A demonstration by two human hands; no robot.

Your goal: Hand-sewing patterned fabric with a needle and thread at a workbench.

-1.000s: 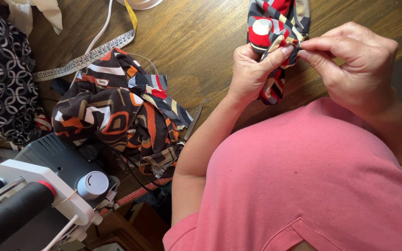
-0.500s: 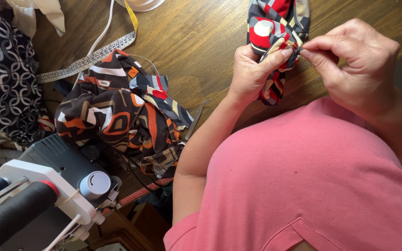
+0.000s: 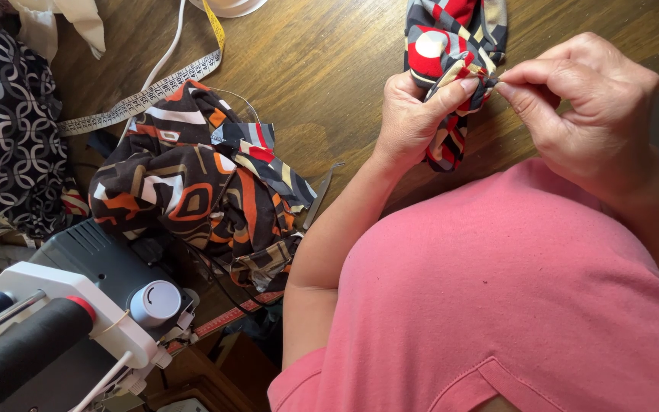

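- Here, seen from the camera on my head, my left hand is clenched around a bunched piece of patterned cloth, red, black, cream and grey, with my thumb pressing it against my fingers.
- My right hand meets it from the other side: thumb and forefinger are pinched together right at the edge of the cloth, just beside my left thumb. Whatever they pinch is too small for me to make out.
- The cloth sits between my two hands, held up above the brown wooden worktop, close in front of my chest; its upper part runs out of the top of the picture and a narrow end hangs down below my left hand.
- My pink shirt fills the lower right of the view.
- To the left, well apart from my hands, a crumpled heap of fabric in black, orange, white and red lies on the worktop.
- A measuring tape lies stretched beyond that heap, and a white cord runs up past it.
- At the far left edge lies a black cloth with a white chain pattern.
- In the lower left corner stands a sewing machine, with dark thread cones on it and a round grey knob.
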